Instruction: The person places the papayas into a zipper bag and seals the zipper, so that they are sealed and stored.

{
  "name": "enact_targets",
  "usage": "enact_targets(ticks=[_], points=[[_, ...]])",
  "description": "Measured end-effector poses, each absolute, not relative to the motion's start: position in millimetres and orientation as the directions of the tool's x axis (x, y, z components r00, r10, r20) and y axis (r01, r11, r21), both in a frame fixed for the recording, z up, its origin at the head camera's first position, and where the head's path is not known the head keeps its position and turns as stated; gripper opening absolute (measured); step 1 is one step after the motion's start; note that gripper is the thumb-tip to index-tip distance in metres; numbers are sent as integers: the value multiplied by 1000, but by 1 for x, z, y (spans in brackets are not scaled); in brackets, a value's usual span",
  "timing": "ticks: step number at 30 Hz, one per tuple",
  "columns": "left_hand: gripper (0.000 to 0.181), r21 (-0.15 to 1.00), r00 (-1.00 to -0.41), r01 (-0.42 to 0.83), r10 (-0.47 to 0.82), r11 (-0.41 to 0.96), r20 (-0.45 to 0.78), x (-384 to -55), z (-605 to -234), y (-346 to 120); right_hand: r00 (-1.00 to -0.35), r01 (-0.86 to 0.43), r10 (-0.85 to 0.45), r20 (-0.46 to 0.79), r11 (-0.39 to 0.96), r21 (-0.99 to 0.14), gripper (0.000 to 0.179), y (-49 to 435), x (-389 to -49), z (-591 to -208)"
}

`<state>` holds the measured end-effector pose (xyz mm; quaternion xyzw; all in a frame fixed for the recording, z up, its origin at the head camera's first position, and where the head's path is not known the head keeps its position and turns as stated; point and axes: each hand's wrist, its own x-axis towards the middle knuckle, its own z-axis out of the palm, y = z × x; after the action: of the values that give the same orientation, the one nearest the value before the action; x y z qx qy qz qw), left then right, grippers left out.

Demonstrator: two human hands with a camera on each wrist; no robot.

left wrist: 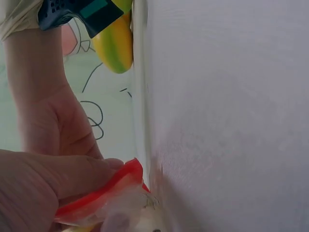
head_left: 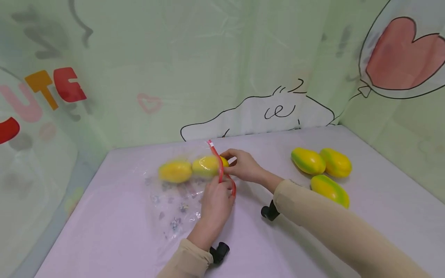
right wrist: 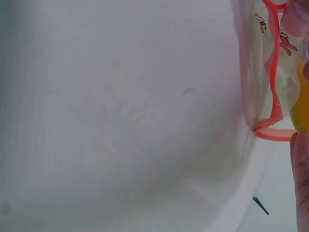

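A clear printed plastic bag [head_left: 177, 216] with a red zip edge [head_left: 221, 173] lies on the table. One yellow-green mango [head_left: 175, 172] is inside it. A second mango [head_left: 206, 166] lies mostly within, its right end at the bag's mouth. My left hand [head_left: 217, 200] pinches the red edge; in the left wrist view the thumb [left wrist: 87, 176] presses on it. My right hand [head_left: 247, 166] holds the second mango's right end between thumb and fingers. The right wrist view shows that mango [right wrist: 301, 104] beside the parted red edge, cut off by the frame.
Three more yellow-green mangoes, among them a front one [head_left: 330, 190], lie on the right of the pale table [head_left: 104, 216]. Printed curtain walls [head_left: 156, 69] stand behind and at both sides. A black wrist camera [head_left: 219, 253] sits at my left cuff.
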<state>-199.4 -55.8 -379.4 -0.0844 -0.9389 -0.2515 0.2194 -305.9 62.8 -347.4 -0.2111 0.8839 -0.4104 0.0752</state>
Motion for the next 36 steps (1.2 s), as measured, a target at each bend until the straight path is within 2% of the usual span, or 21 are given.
enact_targets(ticks=[5, 9, 12, 15, 19, 24, 32, 36], points=[[10, 421, -858, 362, 121, 832, 499, -201, -379, -56, -903, -308, -428, 30, 597, -740, 47, 73, -306, -342], [16, 442, -867, 402, 179, 802, 465, -200, -378, -54, -946, -245, -325, 11, 689, -682, 48, 89, -305, -338], [18, 473, -900, 360, 166, 804, 403, -198, -377, -53, -972, -192, -235, 9, 772, -605, 51, 101, -303, -335], [20, 508, -930, 274, 91, 816, 355, -196, -376, -53, -981, -166, -196, 6, 811, -561, 53, 109, -301, -333], [23, 539, -953, 173, 3, 824, 302, -196, -375, -52, -965, -206, -262, -18, 798, -567, 52, 114, -302, -333], [32, 574, -976, 103, -28, 812, 215, -197, -373, -50, -929, -259, -365, -63, 763, -593, 49, 115, -306, -333], [34, 577, -975, 98, -38, 811, 219, -195, -372, -48, -925, -269, -374, -63, 763, -587, 56, 101, -306, -334], [33, 562, -970, 115, -31, 819, 243, -195, -371, -48, -917, -296, -396, -37, 741, -602, 49, 95, -307, -336]])
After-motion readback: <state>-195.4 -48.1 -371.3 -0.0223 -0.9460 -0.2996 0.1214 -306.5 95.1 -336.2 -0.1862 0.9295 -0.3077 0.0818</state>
